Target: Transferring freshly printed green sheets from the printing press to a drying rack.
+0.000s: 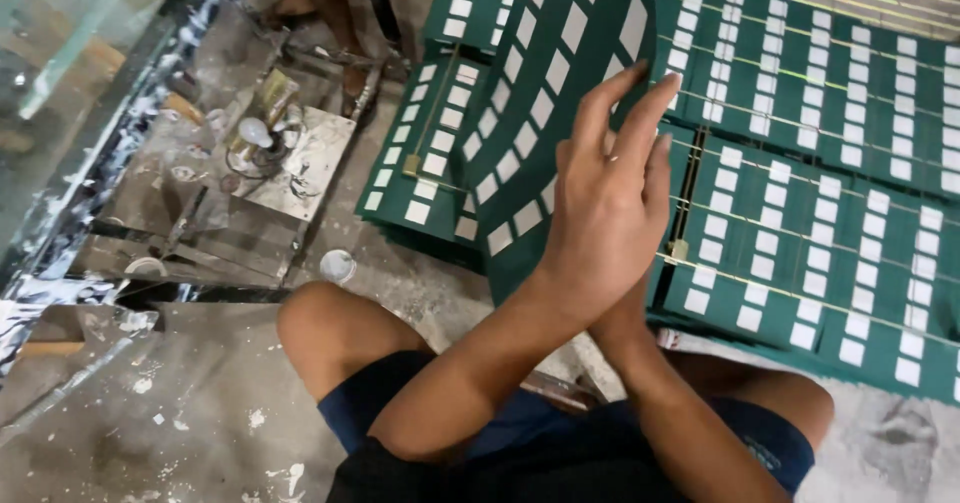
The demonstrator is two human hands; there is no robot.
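A large green sheet [545, 113] printed with rows of white rectangles is lifted and curved upward in front of me. My left hand [610, 198] rests on its right edge, fingers straight and spread a little, the back of the hand toward me. My right forearm [640, 363] crosses under the left wrist, and the right hand itself is hidden behind the left hand and the sheet. I sit on the floor with my knees [320, 323] bent, in dark blue shorts.
Stacks of the same green sheets [820, 163] cover the floor ahead and to the right, with thin metal rods [780, 203] laid across them. At the left stand a paint-splattered metal stand [270, 153] and a small white lid [338, 263]. Another person's legs [320, 13] are at the top.
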